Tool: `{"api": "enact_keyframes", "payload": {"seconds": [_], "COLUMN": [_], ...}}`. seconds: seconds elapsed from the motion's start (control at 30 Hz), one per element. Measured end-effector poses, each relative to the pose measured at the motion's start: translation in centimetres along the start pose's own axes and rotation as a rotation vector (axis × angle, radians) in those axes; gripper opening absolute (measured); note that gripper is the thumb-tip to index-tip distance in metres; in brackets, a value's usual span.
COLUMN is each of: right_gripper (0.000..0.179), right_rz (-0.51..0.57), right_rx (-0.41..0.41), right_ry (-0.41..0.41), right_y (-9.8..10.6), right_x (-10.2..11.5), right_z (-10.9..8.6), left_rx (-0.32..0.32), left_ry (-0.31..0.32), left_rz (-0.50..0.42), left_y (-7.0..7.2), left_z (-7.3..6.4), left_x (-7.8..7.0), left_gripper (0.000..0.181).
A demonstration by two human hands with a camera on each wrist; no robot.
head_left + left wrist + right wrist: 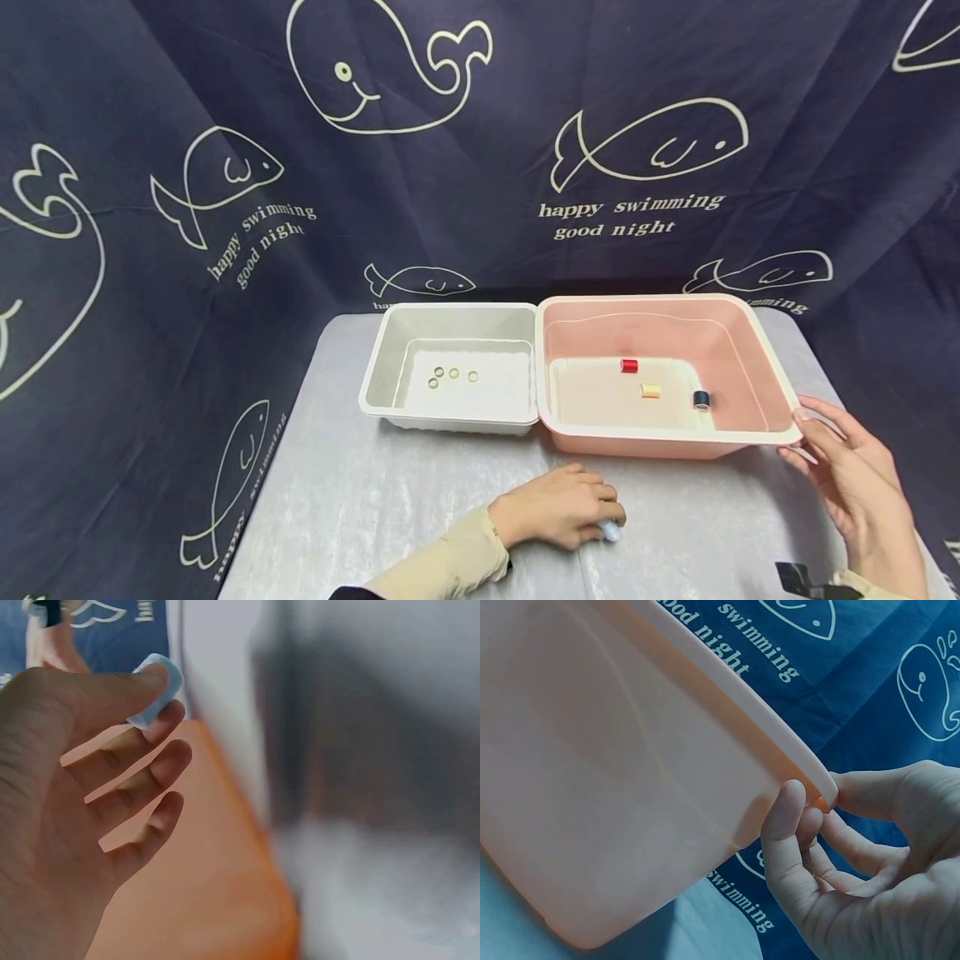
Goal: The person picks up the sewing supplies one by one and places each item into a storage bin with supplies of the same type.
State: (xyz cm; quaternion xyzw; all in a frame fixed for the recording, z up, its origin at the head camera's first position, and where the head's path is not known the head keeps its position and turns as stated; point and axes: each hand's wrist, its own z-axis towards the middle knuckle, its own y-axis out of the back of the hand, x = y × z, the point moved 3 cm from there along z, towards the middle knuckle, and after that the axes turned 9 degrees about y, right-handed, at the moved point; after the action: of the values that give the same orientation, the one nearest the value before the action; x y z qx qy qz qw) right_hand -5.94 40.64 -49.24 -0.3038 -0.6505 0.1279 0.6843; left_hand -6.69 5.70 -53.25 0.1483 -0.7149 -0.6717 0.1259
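Observation:
My left hand is in front of the two tubs, low over the table. Between its thumb and index finger it pinches a small light-blue piece, rounded at the edge and partly covered by the fingers. At the right, my right hand grips the near right corner of the pink tub, with fingers and thumb on both sides of the rim. Inside that tub lie a red thread spool, a pale yellow one and a dark navy one.
Left of the pink tub, rim against rim, stands a white tub holding several small ring-shaped pieces. Both tubs stand at the back of the grey-covered table. A dark blue curtain with fish drawings hangs behind and beside it.

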Motion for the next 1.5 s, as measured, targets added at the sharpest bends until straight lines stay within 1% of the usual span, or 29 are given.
{"api": "enact_keyframes", "payload": {"seconds": [0.1, 0.23, 0.33, 0.43, 0.53, 0.73, 0.97, 1.03, 1.17, 1.27, 1.43, 1.5], "right_gripper": [0.04, 0.04, 0.039, 0.039, 0.038, 0.038, 0.037, 0.038, 0.039, 0.038, 0.037, 0.038], "right_rz": [-0.002, -0.006, -0.006, -0.011, -0.015, -0.011, -0.022, -0.025, -0.032, -0.043, -0.056, -0.051], "right_rx": [0.002, 0.001, -0.002, -0.003, -0.003, 0.003, 0.015, 0.021, 0.03, 0.027, 0.016, 0.018], "right_ry": [0.003, 0.006, 0.005, 0.002, -0.002, -0.001, 0.002, 0.0, -0.004, -0.006, -0.01, -0.007], "right_y": [0.1, 0.1, 0.1, 0.0, 0.1, 0.2, 0.1, 0.2, 0.2, 0.3, 0.3, 0.3], "right_x": [0.0, 0.1, 0.2, 0.2, 0.1, 0.1, 0.1, 0.1, 0.1, 0.2, 0.3, 0.2], "right_z": [-0.1, -0.1, 0.0, 0.0, 0.0, 0.0, 0.0, 0.0, 0.0, 0.1, 0.1, 0.1], "left_rx": [0.004, -0.024, -0.075, -0.11, -0.132, -0.159, -0.232, -0.239, -0.241, -0.251, -0.28, -0.287], "left_ry": [-0.024, -0.069, -0.092, -0.094, -0.082, -0.028, -0.004, 0.0, 0.013, 0.027, 0.038, 0.045], "left_rz": [-0.041, -0.122, -0.125, -0.112, -0.089, -0.026, 0.037, 0.048, 0.027, 0.02, 0.015, -0.005], "left_y": [2.3, 6.1, 8.4, 10.0, 10.9, 12.4, 14.9, 15.6, 17.1, 17.9, 18.4, 18.4], "left_z": [-0.2, -0.4, -0.5, -0.5, -0.6, -0.5, 0.3, 0.7, 1.8, 2.8, 4.4, 5.0], "left_x": [-0.4, -0.7, -0.5, -0.1, 0.5, 2.4, 4.1, 4.5, 5.6, 6.6, 8.1, 8.6], "left_gripper": [0.029, 0.032, 0.032, 0.03, 0.029, 0.028, 0.023, 0.022, 0.024, 0.025, 0.023, 0.022]}}
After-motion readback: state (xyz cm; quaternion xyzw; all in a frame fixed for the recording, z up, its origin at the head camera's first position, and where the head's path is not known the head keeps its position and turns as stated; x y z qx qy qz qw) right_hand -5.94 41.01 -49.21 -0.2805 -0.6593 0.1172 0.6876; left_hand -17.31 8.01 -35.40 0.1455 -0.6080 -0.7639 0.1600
